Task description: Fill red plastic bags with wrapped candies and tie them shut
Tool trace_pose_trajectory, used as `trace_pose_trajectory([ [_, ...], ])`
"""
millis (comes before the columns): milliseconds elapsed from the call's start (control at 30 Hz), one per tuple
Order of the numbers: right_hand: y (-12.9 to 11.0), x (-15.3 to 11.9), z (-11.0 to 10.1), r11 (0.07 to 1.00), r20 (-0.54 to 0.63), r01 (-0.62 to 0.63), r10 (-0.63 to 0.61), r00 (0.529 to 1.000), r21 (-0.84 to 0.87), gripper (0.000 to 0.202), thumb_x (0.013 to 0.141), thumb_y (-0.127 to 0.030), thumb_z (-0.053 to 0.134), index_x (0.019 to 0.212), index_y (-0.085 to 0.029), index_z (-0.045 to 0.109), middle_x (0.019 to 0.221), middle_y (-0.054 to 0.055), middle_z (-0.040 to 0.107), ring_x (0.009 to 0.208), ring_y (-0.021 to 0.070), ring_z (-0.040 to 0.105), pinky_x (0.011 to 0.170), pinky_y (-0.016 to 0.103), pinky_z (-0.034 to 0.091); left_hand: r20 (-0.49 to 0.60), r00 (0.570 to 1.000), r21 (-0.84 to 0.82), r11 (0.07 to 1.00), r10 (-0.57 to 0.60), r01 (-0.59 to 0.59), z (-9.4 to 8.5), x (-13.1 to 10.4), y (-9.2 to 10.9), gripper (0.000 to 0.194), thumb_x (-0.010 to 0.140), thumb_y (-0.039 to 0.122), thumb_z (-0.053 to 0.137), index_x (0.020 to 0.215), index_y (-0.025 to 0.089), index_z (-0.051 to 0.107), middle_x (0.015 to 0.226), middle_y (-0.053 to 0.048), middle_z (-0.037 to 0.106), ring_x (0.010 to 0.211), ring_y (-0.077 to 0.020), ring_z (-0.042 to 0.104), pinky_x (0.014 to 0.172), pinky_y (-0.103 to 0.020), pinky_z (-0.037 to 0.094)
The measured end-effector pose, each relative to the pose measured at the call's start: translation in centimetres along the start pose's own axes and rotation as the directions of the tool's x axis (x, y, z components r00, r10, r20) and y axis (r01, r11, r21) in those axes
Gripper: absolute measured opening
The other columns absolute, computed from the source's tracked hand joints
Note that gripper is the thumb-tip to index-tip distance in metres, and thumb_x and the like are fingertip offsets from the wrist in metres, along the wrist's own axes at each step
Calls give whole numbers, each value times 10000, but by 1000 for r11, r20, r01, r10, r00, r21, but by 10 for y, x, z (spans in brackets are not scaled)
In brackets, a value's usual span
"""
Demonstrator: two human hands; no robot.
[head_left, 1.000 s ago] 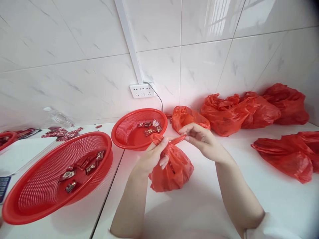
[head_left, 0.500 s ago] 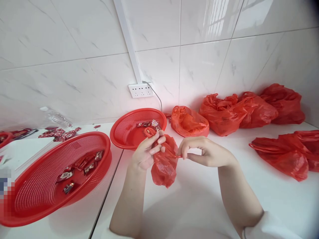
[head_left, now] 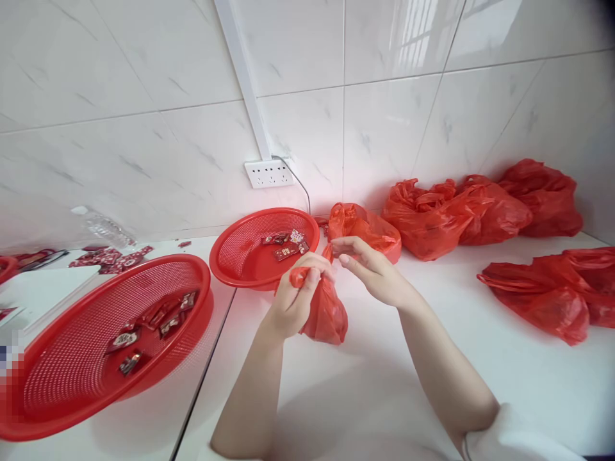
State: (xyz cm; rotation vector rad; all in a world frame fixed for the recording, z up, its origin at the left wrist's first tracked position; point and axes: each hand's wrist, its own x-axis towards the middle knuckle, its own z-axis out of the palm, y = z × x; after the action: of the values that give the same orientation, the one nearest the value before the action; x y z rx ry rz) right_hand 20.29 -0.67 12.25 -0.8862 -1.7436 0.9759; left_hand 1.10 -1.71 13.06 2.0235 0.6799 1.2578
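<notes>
My left hand (head_left: 298, 298) is closed around the gathered neck of a small red plastic bag (head_left: 329, 317), and a bit of red plastic pokes out above the thumb. The full lower part of the bag hangs to the right of that hand, over the white table. Right beside the bag's upper end is my right hand (head_left: 372, 267), its fingers stretched out and the thumb apart from them. Its fingertips are close to a strip of the bag; whether they touch it I cannot tell.
Behind my left hand stands a red basket (head_left: 225, 275) with a few wrapped packets; a larger red basket (head_left: 205, 288) with packets is at left. Several filled red bags (head_left: 432, 224) line the wall, more (head_left: 542, 294) lie at right. A power strip (head_left: 269, 174) is on the wall.
My left hand has turned and closed over the bag's neck. My right hand has moved up and left, letting go of the bag part it pinched. The bag's bottom has swung right.
</notes>
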Motion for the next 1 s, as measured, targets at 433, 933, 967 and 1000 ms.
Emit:
trace_pose_trajectory([
  [433,15,12,8,875,-22,-76,98,995,478,287,813,-347,683,1055,-213,608,925,38,642,850,162,608,774,330,511,142,981,-435,882,-132,182,9,1,-10,371,983,359,361,686,185,498,768,-53,509,873,-202,536,871,-395,434],
  [933,-3,6,-22,737,-70,-159,270,960,657,260,814,-446,600,966,-234,611,531,-82,268,438,85,252,465,242,373,-122,955,-22,962,-272,271,-28,2,-3,533,926,557,358,512,222,341,601,-54,526,895,-256,616,834,-385,447],
  [967,-4,4,-27,761,-115,-135,266,957,634,253,821,-449,593,954,-235,614,518,-84,241,429,84,235,431,231,322,-138,951,-14,960,-278,278,-32,1,-2,529,925,547,370,509,223,334,571,-41,487,889,-258,624,830,-382,449],
  [1000,-5,2,-33,788,-167,-112,264,950,606,249,826,-453,587,946,-237,614,508,-86,221,420,81,210,408,224,274,-165,945,-10,958,-284,286,-37,1,-2,526,923,541,380,507,223,327,551,-30,451,881,-259,629,827,-380,453],
])
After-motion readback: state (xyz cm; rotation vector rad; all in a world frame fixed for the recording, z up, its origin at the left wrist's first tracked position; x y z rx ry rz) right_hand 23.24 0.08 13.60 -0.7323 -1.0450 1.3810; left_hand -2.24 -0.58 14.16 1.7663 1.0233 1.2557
